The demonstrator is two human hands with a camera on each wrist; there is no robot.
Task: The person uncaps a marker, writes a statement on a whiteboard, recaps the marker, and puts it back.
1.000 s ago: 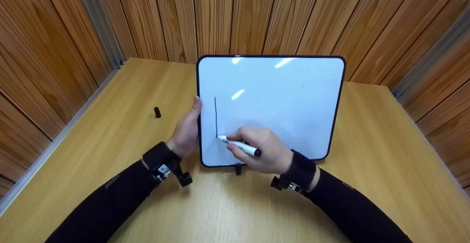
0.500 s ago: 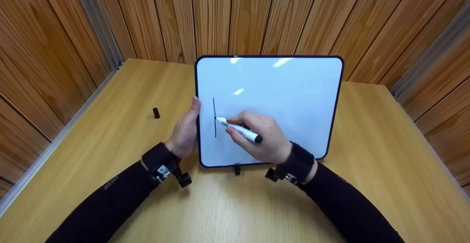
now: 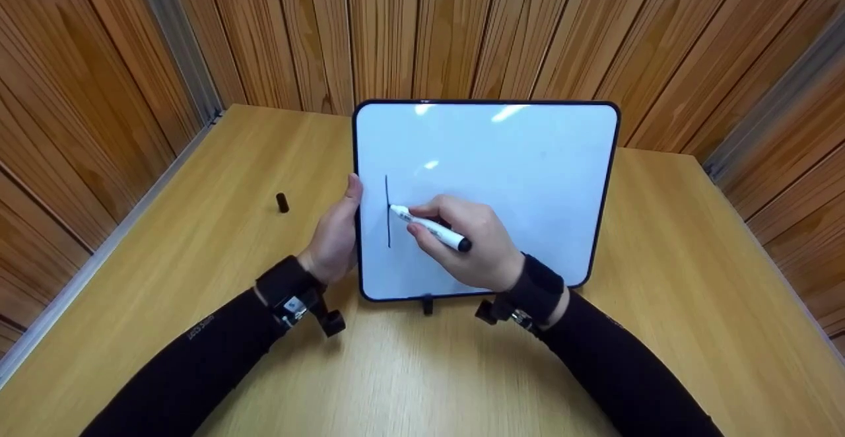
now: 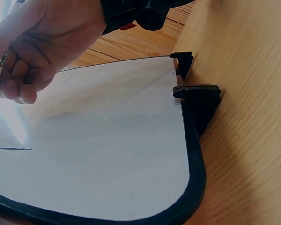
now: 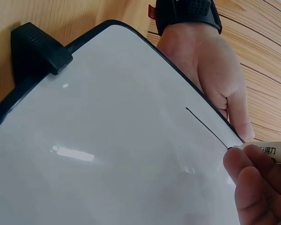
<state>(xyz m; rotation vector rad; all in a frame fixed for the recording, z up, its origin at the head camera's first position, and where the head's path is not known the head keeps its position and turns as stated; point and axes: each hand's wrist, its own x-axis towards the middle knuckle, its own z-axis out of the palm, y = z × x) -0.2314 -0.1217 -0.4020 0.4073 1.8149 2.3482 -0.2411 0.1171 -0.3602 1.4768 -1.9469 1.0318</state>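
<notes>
- Two hands in use, both near the centre of the head view.
- Right hand [image 3: 472, 245]: thumb and fingers closed around the marker [image 3: 432, 228], pinching it; tip at the black line [image 3: 387, 189], left of centre in frame.
- Left hand [image 3: 333, 235]: at the whiteboard's left edge, thumb lying along the frame. Other fingers hidden behind; can't tell how far they curl.
- Whiteboard [image 3: 515, 160]: mid-frame, leaning back, lower edge in black holders [image 4: 196, 105] on the table [image 3: 409, 371].
- Risk: board rocks or slides if the tip presses hard while the left hand eases off; a stroke would likely go crooked.
- Risk: right hand sweeping toward frame left could smear the line, since fresh ink probably wipes easily. Can't tell if the palm touches the board.
- Risk: loose pinch lets the marker twist, giving a wobbly or skipped mark.
- Risk: small black cap [image 3: 282, 202], left of the board and well apart from it, could roll if the left forearm knocks it; an uncapped tip may dry out.
</notes>
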